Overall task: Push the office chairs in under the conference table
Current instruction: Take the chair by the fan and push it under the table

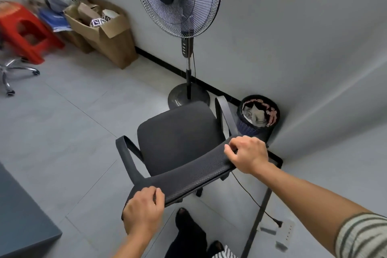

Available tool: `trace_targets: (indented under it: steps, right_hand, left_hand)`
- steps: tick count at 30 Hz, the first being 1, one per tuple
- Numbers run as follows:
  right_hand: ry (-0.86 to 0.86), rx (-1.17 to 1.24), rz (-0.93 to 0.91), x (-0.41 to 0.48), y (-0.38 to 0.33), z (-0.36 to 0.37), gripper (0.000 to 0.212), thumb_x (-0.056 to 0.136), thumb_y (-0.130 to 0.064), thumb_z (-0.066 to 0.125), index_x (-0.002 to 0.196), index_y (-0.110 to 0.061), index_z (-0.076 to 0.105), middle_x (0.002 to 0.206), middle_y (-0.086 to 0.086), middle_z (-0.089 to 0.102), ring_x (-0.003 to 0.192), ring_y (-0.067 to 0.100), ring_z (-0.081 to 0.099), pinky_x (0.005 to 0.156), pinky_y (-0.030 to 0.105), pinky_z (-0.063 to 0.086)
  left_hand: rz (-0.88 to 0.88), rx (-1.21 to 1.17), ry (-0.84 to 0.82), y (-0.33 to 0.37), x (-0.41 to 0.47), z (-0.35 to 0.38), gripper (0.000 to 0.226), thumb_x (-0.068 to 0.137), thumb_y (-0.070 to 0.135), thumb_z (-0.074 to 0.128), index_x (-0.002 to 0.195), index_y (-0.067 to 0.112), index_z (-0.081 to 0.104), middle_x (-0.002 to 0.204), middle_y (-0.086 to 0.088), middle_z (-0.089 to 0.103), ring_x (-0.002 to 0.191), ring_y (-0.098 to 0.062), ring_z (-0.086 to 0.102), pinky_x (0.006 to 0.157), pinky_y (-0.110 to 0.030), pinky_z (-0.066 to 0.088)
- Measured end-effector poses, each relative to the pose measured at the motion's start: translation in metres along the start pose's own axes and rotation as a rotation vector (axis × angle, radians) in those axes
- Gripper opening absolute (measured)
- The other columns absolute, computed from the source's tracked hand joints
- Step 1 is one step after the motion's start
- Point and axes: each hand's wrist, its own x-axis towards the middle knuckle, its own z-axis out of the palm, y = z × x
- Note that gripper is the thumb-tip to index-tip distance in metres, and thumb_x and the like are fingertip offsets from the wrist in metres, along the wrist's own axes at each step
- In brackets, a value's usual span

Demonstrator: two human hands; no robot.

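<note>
A black mesh office chair (178, 138) stands right in front of me, its seat facing away towards the wall. My left hand (142, 209) grips the left end of the chair's backrest top edge. My right hand (248, 153) grips the right end of the same edge. Both armrests show at the seat's sides. A grey corner of the conference table (21, 216) fills the lower left. Another chair's chrome wheeled base (14, 71) shows at the left edge.
A standing fan (178, 0) rises beyond the chair by the wall, next to a dark wastebasket (259, 115). Cardboard boxes (106, 33) and a red plastic stool (27, 31) sit at the back left. A power strip (280, 234) and cable lie at the lower right.
</note>
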Motion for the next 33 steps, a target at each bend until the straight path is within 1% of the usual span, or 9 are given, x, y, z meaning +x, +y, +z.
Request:
trace_targets:
  steps: [3,6,10,15,19,22,26,30,33]
  right_hand:
    - [-0.031,-0.027,-0.063,0.042,0.006,-0.005,0.047,0.082,-0.053,0.031,0.070,-0.020,0.062,0.075,-0.001,0.067,0.076,0.024,0.060,0.063,0.029,0.030]
    - [-0.053,-0.064,-0.129,0.087,0.003,-0.010,0.040,0.088,-0.045,0.037,0.075,-0.018,0.063,0.083,0.001,0.068,0.082,0.026,0.061,0.066,0.029,0.028]
    - [-0.098,-0.086,-0.191,0.145,-0.011,-0.005,0.035,0.091,-0.040,0.037,0.076,-0.018,0.060,0.090,0.002,0.069,0.089,0.028,0.061,0.075,0.034,0.039]
    - [-0.103,-0.091,-0.322,0.209,-0.043,0.005,0.040,0.089,-0.039,0.028,0.070,-0.020,0.058,0.084,0.000,0.068,0.087,0.025,0.062,0.072,0.034,0.039]
    - [-0.030,-0.055,-0.343,0.259,-0.063,0.010,0.039,0.087,-0.042,0.036,0.064,-0.018,0.056,0.070,-0.001,0.065,0.072,0.023,0.061,0.063,0.030,0.036]
    - [0.039,0.017,-0.391,0.297,-0.077,0.015,0.043,0.083,-0.046,0.033,0.060,-0.018,0.057,0.059,-0.001,0.062,0.060,0.023,0.058,0.057,0.030,0.039]
    - [0.038,0.076,-0.521,0.360,-0.096,0.023,0.040,0.082,-0.044,0.034,0.064,-0.020,0.061,0.062,-0.001,0.065,0.063,0.023,0.060,0.062,0.032,0.043]
    - [0.009,0.063,-0.668,0.424,-0.126,0.029,0.040,0.083,-0.044,0.037,0.067,-0.019,0.063,0.064,0.001,0.066,0.066,0.024,0.060,0.064,0.032,0.043]
    - [-0.032,0.065,-0.748,0.461,-0.152,0.033,0.038,0.083,-0.044,0.038,0.068,-0.019,0.062,0.065,0.001,0.065,0.066,0.026,0.059,0.064,0.034,0.046]
  left_hand:
    - [0.015,-0.015,0.029,0.017,0.011,0.004,0.038,0.088,0.038,0.031,0.060,0.023,0.052,0.057,0.004,0.053,0.053,-0.019,0.051,0.046,-0.032,0.045]
    - [0.031,-0.026,0.058,0.028,0.033,0.004,0.044,0.086,0.040,0.023,0.061,0.021,0.055,0.054,0.005,0.053,0.051,-0.018,0.051,0.044,-0.031,0.043]
    - [-0.014,-0.052,0.069,0.033,0.069,-0.006,0.043,0.086,0.040,0.025,0.066,0.022,0.058,0.056,0.004,0.054,0.055,-0.020,0.052,0.047,-0.032,0.043]
    - [-0.125,-0.088,0.115,0.022,0.117,-0.023,0.030,0.091,0.031,0.043,0.066,0.021,0.056,0.059,0.003,0.053,0.057,-0.021,0.049,0.051,-0.032,0.036]
    - [-0.151,-0.084,0.198,0.022,0.153,-0.035,0.042,0.086,0.041,0.027,0.064,0.022,0.056,0.057,0.006,0.051,0.055,-0.018,0.044,0.052,-0.031,0.031]
    - [-0.231,-0.062,0.219,0.024,0.180,-0.037,0.044,0.084,0.044,0.023,0.064,0.023,0.056,0.060,0.005,0.057,0.059,-0.020,0.052,0.052,-0.030,0.032]
    - [-0.327,-0.032,0.303,0.044,0.207,-0.037,0.039,0.083,0.039,0.028,0.064,0.023,0.058,0.060,0.003,0.059,0.057,-0.025,0.056,0.049,-0.029,0.032]
    - [-0.443,-0.014,0.387,0.069,0.232,-0.039,0.039,0.083,0.033,0.033,0.067,0.016,0.065,0.062,-0.003,0.064,0.056,-0.032,0.059,0.048,-0.034,0.043]
    - [-0.553,-0.015,0.416,0.080,0.250,-0.040,0.038,0.083,0.030,0.034,0.070,0.015,0.066,0.066,-0.004,0.067,0.060,-0.032,0.061,0.050,-0.036,0.046]
